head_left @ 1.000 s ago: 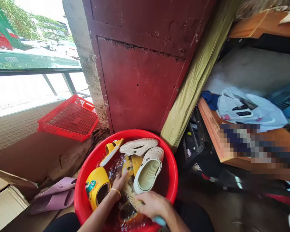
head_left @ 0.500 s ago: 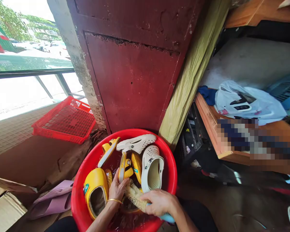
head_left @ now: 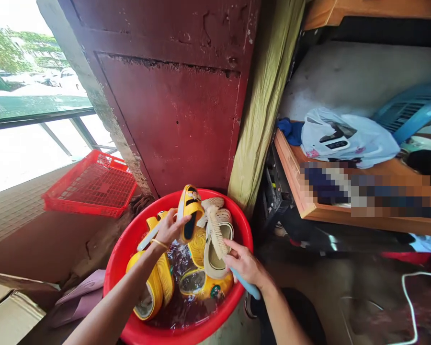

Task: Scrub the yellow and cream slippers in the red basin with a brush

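My left hand (head_left: 171, 228) grips a small yellow sandal (head_left: 191, 209) with a dark insole, raised above the water at the tub's far side. In my right hand (head_left: 244, 262) is a scrub brush (head_left: 217, 232) with cream bristles and a blue handle, held over a white clog (head_left: 215, 258). Both hands are closed. A second white clog lies behind, partly hidden by the brush. Yellow lined shoes (head_left: 147, 287) lean at the left of the red tub (head_left: 250, 230). Another yellow shoe (head_left: 201, 282) lies half in the water, with a further yellow sandal (head_left: 153, 232) behind my left hand.
A red plastic crate (head_left: 89, 187) sits at the left by the doorway. Purple slippers (head_left: 81, 297) and cardboard (head_left: 12, 306) lie left of the tub. A dark red door (head_left: 175, 120) stands behind it. At the right, a wooden shelf (head_left: 309, 208) bears a plastic bag (head_left: 348, 139).
My left hand has lifted the yellow sandal up and away from the water. The brush has moved off it, and its bristle end now points upward over the clog. The view has shifted right.
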The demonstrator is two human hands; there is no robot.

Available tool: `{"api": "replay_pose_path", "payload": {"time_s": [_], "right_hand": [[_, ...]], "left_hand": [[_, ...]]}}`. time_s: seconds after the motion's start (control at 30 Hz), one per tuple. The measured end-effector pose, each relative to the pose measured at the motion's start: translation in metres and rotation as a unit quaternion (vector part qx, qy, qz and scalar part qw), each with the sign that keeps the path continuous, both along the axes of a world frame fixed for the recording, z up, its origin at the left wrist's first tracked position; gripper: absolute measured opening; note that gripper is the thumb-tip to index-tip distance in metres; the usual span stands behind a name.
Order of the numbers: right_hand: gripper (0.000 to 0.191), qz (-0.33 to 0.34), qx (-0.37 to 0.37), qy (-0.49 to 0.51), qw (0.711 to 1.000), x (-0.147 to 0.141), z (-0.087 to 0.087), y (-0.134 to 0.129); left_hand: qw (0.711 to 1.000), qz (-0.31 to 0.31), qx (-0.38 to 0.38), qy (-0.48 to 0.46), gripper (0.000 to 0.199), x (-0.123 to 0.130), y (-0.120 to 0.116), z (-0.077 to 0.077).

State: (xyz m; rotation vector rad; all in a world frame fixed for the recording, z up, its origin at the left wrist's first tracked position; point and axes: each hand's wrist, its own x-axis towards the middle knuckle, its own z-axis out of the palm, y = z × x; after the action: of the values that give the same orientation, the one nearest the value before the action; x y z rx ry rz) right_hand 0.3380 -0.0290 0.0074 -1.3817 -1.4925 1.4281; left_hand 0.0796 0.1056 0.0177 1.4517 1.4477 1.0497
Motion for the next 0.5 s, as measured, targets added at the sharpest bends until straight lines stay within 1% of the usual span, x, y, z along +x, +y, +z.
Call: {"api": "replay_pose_path", "payload": {"time_s": [0.07,0.13,0.2,0.27,0.33,0.43,0.5], "right_hand": [[0.069,-0.030,0.006,-0.004,1.000,-0.004,-0.012,0.007],[0.069,-0.039,-0.006,-0.018,0.999,-0.009,-0.021,0.014],[0.070,-0.037,-0.019,-0.028,0.999,-0.012,-0.027,0.018],[0.069,-0.030,-0.025,-0.037,0.999,-0.013,-0.029,0.021],[0.067,-0.020,-0.022,-0.044,0.999,-0.015,-0.031,0.023],[0.065,-0.002,-0.009,-0.049,0.999,-0.019,-0.033,0.025],[0.066,-0.003,-0.005,-0.049,0.999,-0.022,-0.035,0.025]], "left_hand": [[1.000,0.011,-0.008,0.009,0.067,0.017,0.022,-0.003],[0.999,0.035,-0.024,0.022,0.065,0.029,0.040,-0.013],[0.996,0.070,-0.035,0.039,0.071,0.032,0.049,-0.026],[0.994,0.090,-0.033,0.047,0.077,0.026,0.048,-0.037],[0.995,0.080,-0.024,0.046,0.073,0.014,0.042,-0.042],[0.998,0.039,-0.008,0.049,0.065,-0.005,0.029,-0.040],[0.998,0.017,0.000,0.056,0.062,-0.013,0.015,-0.037]]}}
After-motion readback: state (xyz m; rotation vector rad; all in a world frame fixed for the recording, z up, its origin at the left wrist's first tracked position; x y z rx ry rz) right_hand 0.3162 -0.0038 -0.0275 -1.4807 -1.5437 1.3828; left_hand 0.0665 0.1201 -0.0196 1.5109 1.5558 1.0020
